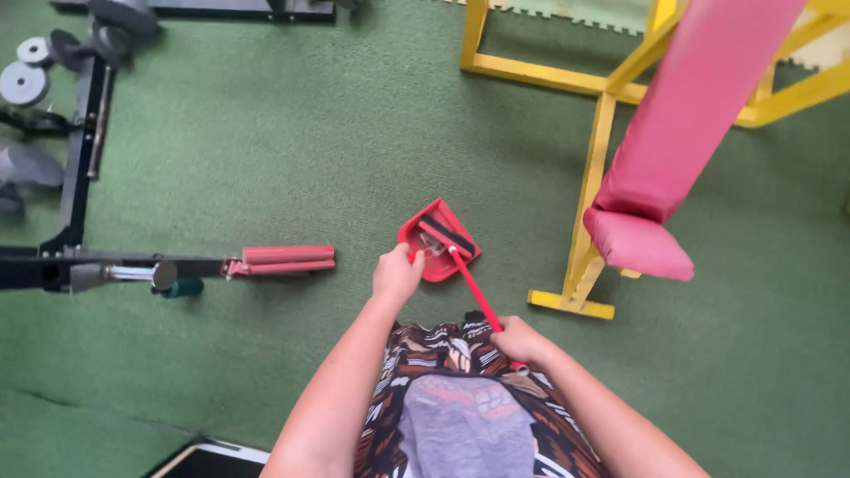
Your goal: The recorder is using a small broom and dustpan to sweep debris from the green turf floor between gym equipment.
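One red dustpan (pixel 438 239), one red-handled broom (pixel 474 288), one yellow bench (pixel 611 88), two hands.

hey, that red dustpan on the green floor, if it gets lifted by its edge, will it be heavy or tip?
The red dustpan looks like thin moulded plastic, so probably light and stiff. The left hand holds only its rim, so it may tilt. The broom head rests inside, which could weigh down that side.

The dustpan (pixel 432 257) looked like smooth, slightly glossy red plastic, and the broom (pixel 469 283) had a glossy red stick with dark bristles. The floor (pixel 292 150) was covered in matt green carpet with a rough, felt-like nap. The bench frame (pixel 595 168) was painted yellow metal, its pad (pixel 682 115) smooth pink vinyl, and the weight plates (pixel 24 82) dull grey metal.
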